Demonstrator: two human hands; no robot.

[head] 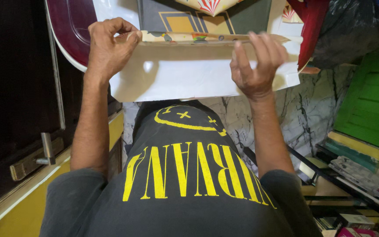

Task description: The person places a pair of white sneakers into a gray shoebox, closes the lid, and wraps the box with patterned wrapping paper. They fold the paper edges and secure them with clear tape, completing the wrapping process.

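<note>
My left hand (pixel 108 44) grips the left end of a folded edge of wrapping paper (pixel 198 72), whose white underside faces me. My right hand (pixel 257 61) pinches the same fold near its right end, fingers curled over the printed strip. Just beyond the fold lies a dark grey flat box (pixel 163 17) with a yellow line pattern, partly covered by the paper. A colourful printed flap (pixel 209 5) of the paper shows at the top. Everything rests on a dark red table (pixel 69 26).
A dark door with a metal latch (pixel 44 151) and a yellow frame is at left. A green panel (pixel 373 105) and a low shelf (pixel 360 175) with books and boxes stand at right. A marble floor (pixel 303 114) lies below. My dark grey shirt fills the foreground.
</note>
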